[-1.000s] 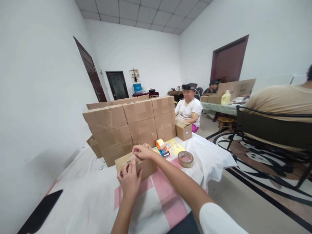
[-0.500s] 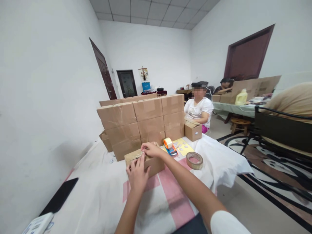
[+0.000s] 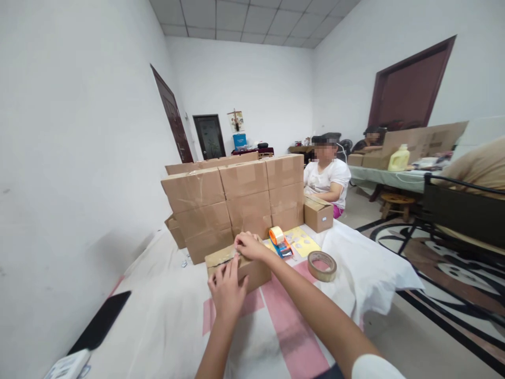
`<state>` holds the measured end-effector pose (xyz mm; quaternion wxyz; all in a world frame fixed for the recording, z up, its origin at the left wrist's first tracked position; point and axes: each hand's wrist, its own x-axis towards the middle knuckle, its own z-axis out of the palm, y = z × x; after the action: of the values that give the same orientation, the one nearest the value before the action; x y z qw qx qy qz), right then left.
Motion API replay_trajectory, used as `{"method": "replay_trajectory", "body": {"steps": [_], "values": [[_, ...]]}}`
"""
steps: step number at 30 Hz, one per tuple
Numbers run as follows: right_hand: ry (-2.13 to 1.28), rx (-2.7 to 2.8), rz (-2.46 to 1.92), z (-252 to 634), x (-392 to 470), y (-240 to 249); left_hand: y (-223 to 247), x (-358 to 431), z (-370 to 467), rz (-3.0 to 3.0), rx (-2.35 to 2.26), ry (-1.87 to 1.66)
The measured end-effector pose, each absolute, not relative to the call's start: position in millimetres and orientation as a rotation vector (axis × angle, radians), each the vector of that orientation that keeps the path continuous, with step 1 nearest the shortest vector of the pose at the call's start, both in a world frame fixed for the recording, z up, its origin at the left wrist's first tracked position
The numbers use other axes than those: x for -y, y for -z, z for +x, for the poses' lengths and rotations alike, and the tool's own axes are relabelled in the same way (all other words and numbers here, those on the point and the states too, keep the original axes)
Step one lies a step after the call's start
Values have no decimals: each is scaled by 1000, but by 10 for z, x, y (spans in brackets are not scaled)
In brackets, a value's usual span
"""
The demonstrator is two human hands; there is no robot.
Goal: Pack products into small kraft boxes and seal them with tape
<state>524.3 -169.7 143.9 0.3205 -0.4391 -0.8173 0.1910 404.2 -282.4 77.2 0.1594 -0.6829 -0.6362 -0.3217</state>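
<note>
A small brown cardboard box (image 3: 257, 276) lies on the cloth in front of me, with a shiny strip of clear tape (image 3: 225, 259) along its top seam. My left hand (image 3: 229, 287) rests on the near left side of this box, its fingers stretched over the top edge. Over the box's top, my right hand (image 3: 251, 246) has its fingertips pinched together by the tape, close to the left fingertips. What sits in that pinch is too small to make out. A tape dispenser (image 3: 281, 243) with an orange-cored roll lies right of the box, near a wide tape roll (image 3: 322, 266).
Stacked cardboard boxes (image 3: 246, 179) form a wall behind my hands. A smaller box (image 3: 319, 215) stands at its right end, near a seated person (image 3: 326, 176). Yellow sticker sheets (image 3: 303, 242) lie behind the tape roll. At left is a black flat object (image 3: 100, 321).
The view has shifted slightly, so everything sits a little further right. Both hands stay on the box in nearly the same pose.
</note>
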Motion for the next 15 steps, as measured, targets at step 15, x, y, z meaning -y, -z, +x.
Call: {"method": "replay_trajectory", "body": {"steps": [15], "values": [[-1042, 1882, -809, 5279, 1439, -1284, -735, 2843, 4022, -1957, 1849, 916]]}}
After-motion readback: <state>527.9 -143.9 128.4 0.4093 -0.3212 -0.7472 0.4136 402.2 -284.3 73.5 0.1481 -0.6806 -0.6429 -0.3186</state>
